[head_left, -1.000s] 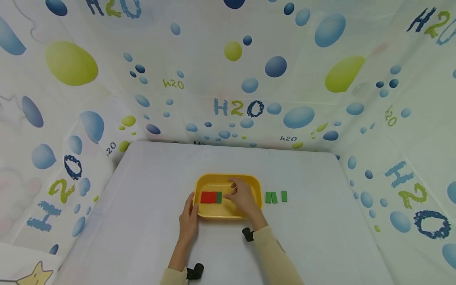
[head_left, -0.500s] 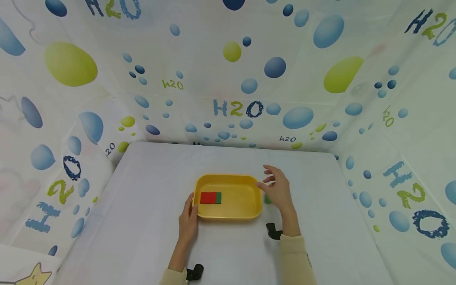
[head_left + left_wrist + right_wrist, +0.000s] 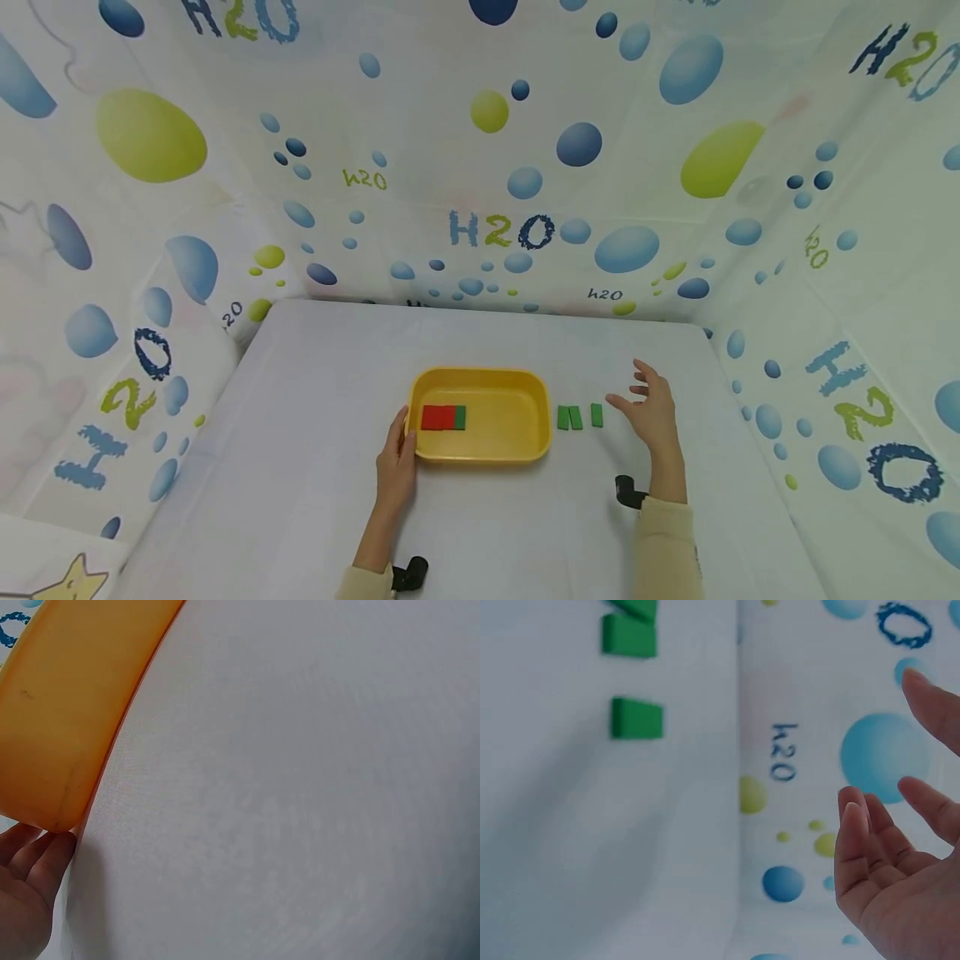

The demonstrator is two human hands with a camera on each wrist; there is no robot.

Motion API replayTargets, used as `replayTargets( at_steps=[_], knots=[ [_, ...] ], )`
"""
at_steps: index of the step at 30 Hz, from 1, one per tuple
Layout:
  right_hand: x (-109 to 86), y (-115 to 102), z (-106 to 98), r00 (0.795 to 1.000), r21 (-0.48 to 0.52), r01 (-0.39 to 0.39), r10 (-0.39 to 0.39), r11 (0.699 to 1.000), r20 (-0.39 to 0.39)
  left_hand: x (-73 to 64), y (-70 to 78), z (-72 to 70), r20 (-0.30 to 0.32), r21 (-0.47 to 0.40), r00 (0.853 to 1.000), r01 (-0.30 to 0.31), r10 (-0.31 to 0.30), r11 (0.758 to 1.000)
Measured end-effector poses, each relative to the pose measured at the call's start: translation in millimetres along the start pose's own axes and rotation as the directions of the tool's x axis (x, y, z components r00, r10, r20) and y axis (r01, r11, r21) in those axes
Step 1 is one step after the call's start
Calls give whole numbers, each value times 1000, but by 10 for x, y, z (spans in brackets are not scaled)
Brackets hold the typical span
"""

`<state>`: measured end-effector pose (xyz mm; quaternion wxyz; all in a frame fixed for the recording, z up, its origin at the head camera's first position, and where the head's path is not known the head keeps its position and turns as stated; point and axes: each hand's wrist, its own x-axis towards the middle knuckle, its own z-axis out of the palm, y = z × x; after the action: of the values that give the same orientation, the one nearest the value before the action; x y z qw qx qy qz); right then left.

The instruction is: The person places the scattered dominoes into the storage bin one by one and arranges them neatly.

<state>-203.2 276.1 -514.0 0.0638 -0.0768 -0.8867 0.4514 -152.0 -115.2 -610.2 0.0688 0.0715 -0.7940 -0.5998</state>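
Note:
A yellow tray (image 3: 507, 417) rests on the white table, with two red tiles (image 3: 438, 417) and a narrow green tile (image 3: 461, 417) side by side in its left part. My left hand (image 3: 396, 462) holds the tray's left end, and the left wrist view shows its fingers (image 3: 51, 864) against the tray's corner. My right hand (image 3: 651, 414) is raised above the table to the right of several green tiles (image 3: 597, 415). Its thumb and fingers are spread apart and hold nothing. In the right wrist view, green tiles (image 3: 639, 718) show as small thick blocks at the upper left.
A white cloth-covered table (image 3: 315, 375) bears everything. Walls with a printed pattern (image 3: 502, 225) of blue and green drops enclose its back and sides. Each wrist carries a small black camera (image 3: 630, 492).
My right hand has moved from over the tray, across the green tiles, to their right side, with its fingers now wider apart. My left hand and the tray have stayed in place.

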Motion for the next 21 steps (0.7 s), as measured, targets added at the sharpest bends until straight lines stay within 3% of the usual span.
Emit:
replayTargets(
  at_steps=[5,13,21],
  knots=[
    [46,244,-15,992,-44,-85,89,995,88,-4,-10,-1,4,5,1000,7,-7,1000],
    [95,604,115,962,-79,-189,201,979,185,-9,1,-1,7,-2,1000,5,-5,1000],
    [123,773,234,969,-69,-120,132,990,209,-5,-3,-7,8,16,1000,6,-6,1000]
  ],
)
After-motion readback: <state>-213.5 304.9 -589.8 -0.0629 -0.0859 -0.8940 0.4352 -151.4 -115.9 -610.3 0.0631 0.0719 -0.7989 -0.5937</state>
